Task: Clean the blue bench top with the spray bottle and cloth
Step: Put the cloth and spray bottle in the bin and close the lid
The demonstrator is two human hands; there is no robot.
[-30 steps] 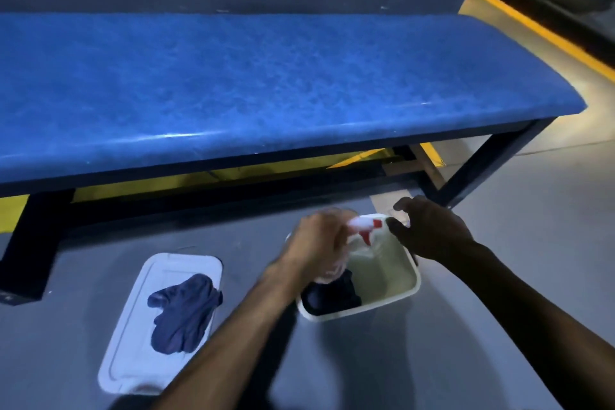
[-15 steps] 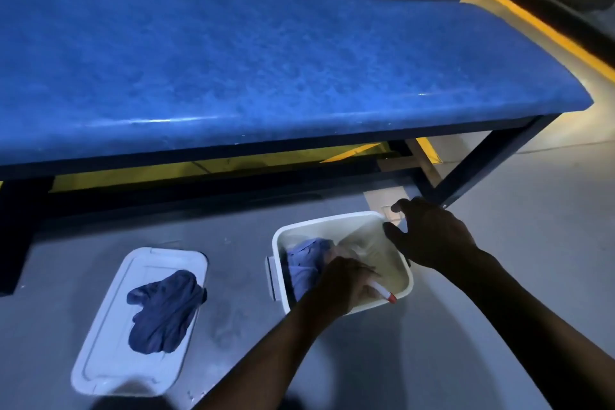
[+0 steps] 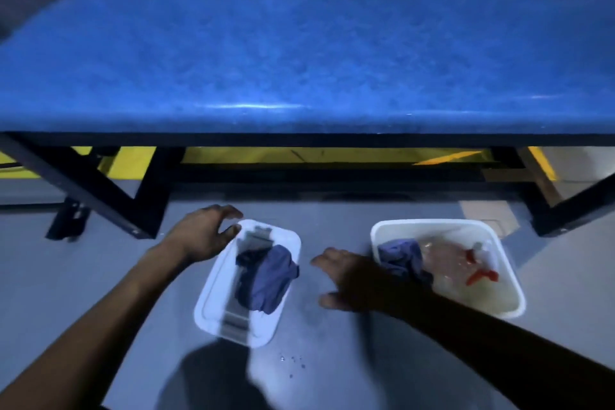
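Observation:
The blue bench top (image 3: 299,60) spans the upper half of the view on a black frame. On the grey floor below it, a white tub (image 3: 512,303) holds the clear spray bottle (image 3: 466,263) with its red trigger, lying on its side, and a blue cloth (image 3: 399,256). To the left, a white lid (image 3: 213,306) carries a second dark blue cloth (image 3: 266,276). My left hand (image 3: 203,233) hovers at the lid's far left corner, fingers apart, holding nothing. My right hand (image 3: 352,280) is spread between the lid and the tub, holding nothing.
Black bench legs (image 3: 100,186) stand at left, and another leg (image 3: 572,206) at right. Yellow floor markings (image 3: 332,156) show under the bench. A few water drops (image 3: 293,363) lie on the floor near the lid.
My left hand has let go of the spray bottle in the tub and moved left to the lid. My right hand left the tub rim and moved left. The view has shifted left.

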